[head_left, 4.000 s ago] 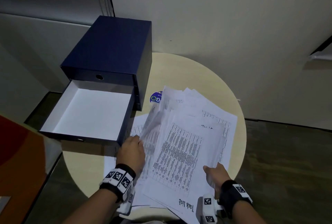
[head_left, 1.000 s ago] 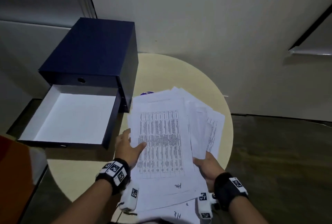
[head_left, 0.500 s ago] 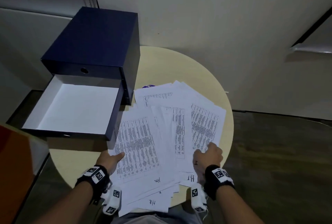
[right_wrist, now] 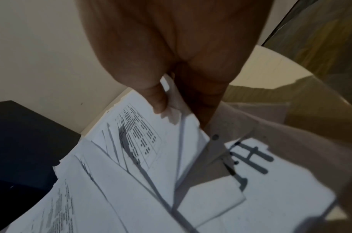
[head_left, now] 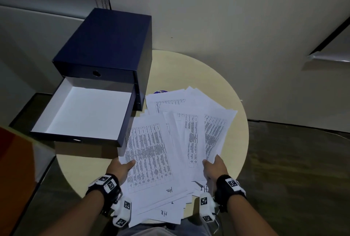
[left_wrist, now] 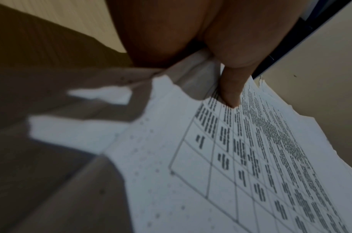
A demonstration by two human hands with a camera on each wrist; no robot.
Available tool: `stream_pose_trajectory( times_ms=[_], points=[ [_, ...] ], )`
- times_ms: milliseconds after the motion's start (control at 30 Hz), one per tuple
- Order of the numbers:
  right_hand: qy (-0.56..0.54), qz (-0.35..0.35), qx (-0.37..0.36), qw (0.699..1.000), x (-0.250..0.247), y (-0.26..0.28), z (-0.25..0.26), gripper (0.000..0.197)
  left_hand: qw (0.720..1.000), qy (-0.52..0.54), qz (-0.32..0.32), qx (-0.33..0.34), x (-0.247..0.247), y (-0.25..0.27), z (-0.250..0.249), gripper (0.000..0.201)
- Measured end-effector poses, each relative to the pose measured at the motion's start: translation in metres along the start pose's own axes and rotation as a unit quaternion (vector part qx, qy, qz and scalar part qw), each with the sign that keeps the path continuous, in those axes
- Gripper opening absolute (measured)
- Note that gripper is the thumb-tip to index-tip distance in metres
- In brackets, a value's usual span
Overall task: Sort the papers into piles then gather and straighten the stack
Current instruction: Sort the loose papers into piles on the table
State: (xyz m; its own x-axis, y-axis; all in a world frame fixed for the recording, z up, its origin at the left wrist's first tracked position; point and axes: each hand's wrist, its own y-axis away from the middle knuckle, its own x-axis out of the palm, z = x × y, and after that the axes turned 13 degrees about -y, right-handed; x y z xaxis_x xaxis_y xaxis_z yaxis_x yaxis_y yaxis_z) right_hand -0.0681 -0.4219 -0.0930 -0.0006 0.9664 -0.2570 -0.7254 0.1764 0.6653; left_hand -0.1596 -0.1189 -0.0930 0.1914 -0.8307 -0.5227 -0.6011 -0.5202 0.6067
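Several white printed papers [head_left: 170,141] lie fanned out over the round beige table [head_left: 189,73]. My left hand [head_left: 121,167] grips the left edge of the leftmost sheets [left_wrist: 250,149], thumb [left_wrist: 230,88] on top of the print. My right hand [head_left: 214,165] pinches the near corner of the rightmost sheets [right_wrist: 143,138], thumb [right_wrist: 157,100] on top, fingers underneath. Sheets nearest me carry handwritten "HR" marks [head_left: 169,190] and overhang the table's near edge.
A dark blue drawer box [head_left: 106,46] stands at the table's left back, its white-lined drawer [head_left: 85,110] pulled out toward me. A blue sticker [head_left: 159,91] peeks from under the papers. Walls close behind; an orange object [head_left: 15,169] at far left.
The papers went from a held bundle to a spread fan on the table. Since half a second ago my right hand has turned from resting on the sheets to pinching their corner.
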Motion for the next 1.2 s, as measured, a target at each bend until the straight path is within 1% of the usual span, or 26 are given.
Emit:
stream_pose_trajectory(
  times_ms=[67, 133, 167, 267, 333, 367, 433, 500, 533, 600, 633, 700, 767, 833, 867, 900, 933, 967, 1000, 1033, 1100, 1133, 1200],
  points=[
    [0.036, 0.001, -0.024, 0.999, 0.003, 0.002, 0.003, 0.052, 1.0, -0.01, -0.002, -0.002, 0.0, -0.001, 0.001, 0.039],
    [0.086, -0.028, -0.044, 0.995, 0.003, 0.003, 0.007, 0.049, 1.0, -0.016, 0.0, -0.006, 0.0, -0.002, 0.003, 0.042],
    [0.087, -0.039, -0.051, 0.994, 0.001, 0.005, 0.011, 0.045, 1.0, -0.018, 0.0, -0.007, -0.001, -0.002, 0.003, 0.044],
    [0.056, -0.088, -0.092, 0.99, -0.015, 0.005, 0.024, 0.033, 1.0, -0.022, 0.002, -0.012, -0.001, -0.004, 0.004, 0.048],
    [0.03, -0.124, -0.116, 0.985, -0.035, 0.001, 0.035, 0.03, 1.0, -0.024, 0.002, -0.008, -0.002, -0.003, 0.004, 0.046],
    [0.01, -0.136, -0.125, 0.983, -0.047, -0.004, 0.04, 0.029, 1.0, -0.025, 0.001, -0.005, -0.003, -0.002, 0.003, 0.044],
    [-0.059, -0.133, -0.153, 0.977, -0.065, -0.005, 0.05, 0.026, 1.0, -0.017, 0.003, -0.004, -0.003, -0.003, 0.005, 0.041],
    [-0.111, -0.107, -0.175, 0.972, -0.073, -0.003, 0.055, 0.017, 1.0, -0.01, 0.006, -0.002, -0.004, -0.004, 0.006, 0.04],
    [-0.13, -0.082, -0.179, 0.972, -0.071, 0.003, 0.057, 0.018, 1.0, -0.005, 0.009, -0.006, -0.004, -0.006, 0.008, 0.039],
    [-0.152, -0.011, -0.174, 0.973, -0.058, 0.014, 0.057, 0.006, 1.0, 0.007, 0.015, -0.018, -0.004, -0.007, 0.008, 0.039],
    [-0.154, 0.02, -0.162, 0.975, -0.05, 0.017, 0.054, 0.013, 0.999, 0.018, 0.019, -0.021, -0.004, -0.007, 0.007, 0.038],
    [-0.122, 0.076, -0.149, 0.978, -0.032, 0.023, 0.041, 0.018, 0.997, 0.059, 0.041, -0.043, -0.006, -0.007, 0.005, 0.041],
    [-0.041, 0.103, -0.14, 0.984, -0.012, 0.024, 0.025, 0.024, 0.994, 0.081, 0.058, -0.056, -0.005, -0.012, 0.01, 0.07],
    [0.06, 0.133, -0.139, 0.979, 0.004, 0.024, 0.012, 0.031, 0.993, 0.091, 0.061, -0.034, -0.002, -0.017, 0.017, 0.097],
    [0.098, 0.15, -0.136, 0.974, 0.012, 0.026, 0.01, 0.033, 0.994, 0.091, 0.054, -0.03, 0.005, -0.03, 0.031, 0.108],
    [0.128, 0.158, -0.138, 0.969, 0.017, 0.026, 0.007, 0.038, 0.995, 0.077, 0.05, -0.03, 0.006, -0.03, 0.032, 0.117],
    [0.158, 0.157, -0.142, 0.964, 0.021, 0.028, 0.008, 0.042, 0.995, 0.077, 0.054, -0.029, 0.008, -0.033, 0.035, 0.12],
    [0.168, 0.152, -0.149, 0.963, 0.022, 0.028, 0.008, 0.045, 0.995, 0.074, 0.059, -0.028, 0.006, -0.032, 0.034, 0.115],
    [0.175, 0.14, -0.155, 0.962, 0.021, 0.028, 0.009, 0.044, 0.996, 0.057, 0.064, -0.017, 0.003, -0.023, 0.025, 0.101],
    [0.18, 0.127, -0.159, 0.962, 0.017, 0.024, 0.009, 0.041, 0.998, 0.031, 0.062, -0.013, 0.0, -0.018, 0.021, 0.079],
    [0.158, 0.09, -0.162, 0.97, 0.005, 0.02, 0.012, 0.039, 0.999, -0.008, 0.046, 0.005, 0.0, -0.016, 0.019, 0.048],
    [0.131, 0.065, -0.171, 0.974, -0.003, 0.018, 0.014, 0.037, 0.999, -0.008, 0.041, 0.005, 0.0, -0.015, 0.018, 0.04],
    [0.085, 0.004, -0.192, 0.978, -0.022, 0.016, 0.026, 0.029, 0.999, -0.004, 0.036, 0.003, 0.001, -0.02, 0.021, 0.037]
  ],
)
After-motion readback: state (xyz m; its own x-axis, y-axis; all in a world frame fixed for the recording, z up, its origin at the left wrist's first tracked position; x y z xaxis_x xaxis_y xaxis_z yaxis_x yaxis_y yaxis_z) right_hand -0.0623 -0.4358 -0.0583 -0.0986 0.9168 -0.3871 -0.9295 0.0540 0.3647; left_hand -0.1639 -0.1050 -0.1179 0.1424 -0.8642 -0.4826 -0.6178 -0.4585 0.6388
